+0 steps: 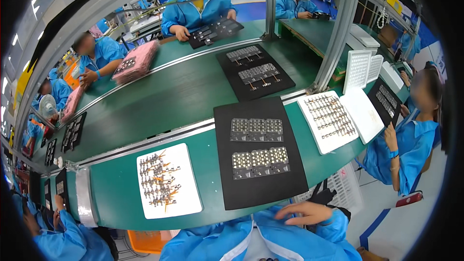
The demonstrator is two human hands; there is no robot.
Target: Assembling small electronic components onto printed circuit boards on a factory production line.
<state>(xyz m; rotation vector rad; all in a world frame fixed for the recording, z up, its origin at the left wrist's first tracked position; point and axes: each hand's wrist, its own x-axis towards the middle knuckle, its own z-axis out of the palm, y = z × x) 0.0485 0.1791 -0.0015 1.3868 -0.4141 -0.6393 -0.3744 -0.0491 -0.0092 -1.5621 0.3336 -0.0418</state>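
My right hand [305, 211] hovers by my jacket, just off the table's near edge, its fingers stretched out with nothing in them. Nearest to it is a black board [261, 192] that lies on the green table. Two clear-and-grey panels rest on the board, an upper panel [256, 130] and a lower panel [260, 163], both dotted with round, pale spots. Left of the board, a white tray [191, 202] holds rows of small metal parts [158, 179] with orange strips. My left hand is out of the picture.
Beyond a metal rail, another black board [252, 92] with panels lies on the green belt [159, 99]. A white tray of metal parts [323, 146] stands to the right, near a white lid [361, 116]. Co-workers in blue sit around; a metal post [337, 34] rises at right.
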